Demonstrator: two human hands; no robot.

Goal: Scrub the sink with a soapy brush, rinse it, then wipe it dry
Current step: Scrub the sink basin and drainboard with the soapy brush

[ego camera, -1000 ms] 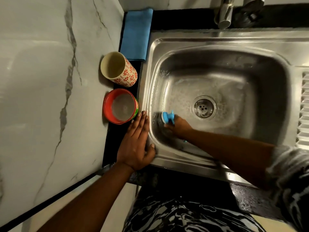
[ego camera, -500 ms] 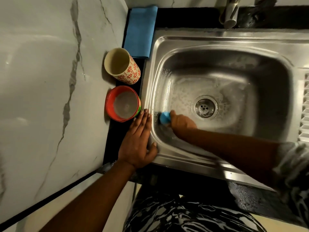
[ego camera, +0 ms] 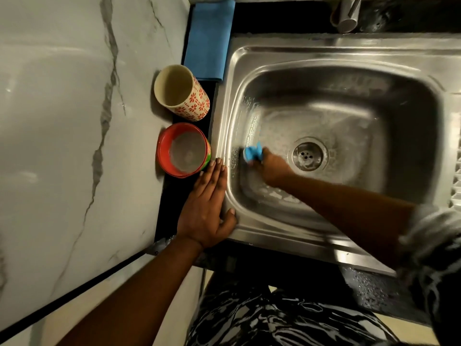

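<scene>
While the right hand [ego camera: 270, 168] reaches down into the stainless steel sink [ego camera: 287, 237], its fingers are curled around a blue brush [ego camera: 253, 153]. The brush is pressed to the basin floor close to the left wall, at about 9 o'clock from the drain strainer [ego camera: 308, 156]. Hand and brush are slightly blurred, so the exact finger placement cannot be told. Soapy film coats the basin floor, with small white suds [ego camera: 277, 195] at 7 o'clock from the drain, beside the right forearm. The left hand [ego camera: 207, 213] lies flat with straight fingers, partly on the sink's left rim and partly on the dark counter strip beside it, at 8 o'clock from the drain. Its thumb rests on the steel near the front corner, and it holds nothing. Its fingertips end just beside a red bowl [ego camera: 183, 149] standing on the dark strip at 9 o'clock from the basin; whether they touch it cannot be told. A cream cup with red flower print [ego camera: 182, 93] stands beyond the bowl at 10 o'clock, and a folded blue cloth [ego camera: 210, 38] lies past it at 11 o'clock, along the sink's left edge. A metal tap spout [ego camera: 345, 13] hangs at 12 o'clock over the back rim. Drainboard ridges [ego camera: 457, 176] show at 3 o'clock, and grey-veined marble [ego camera: 62, 121] fills the far left.
</scene>
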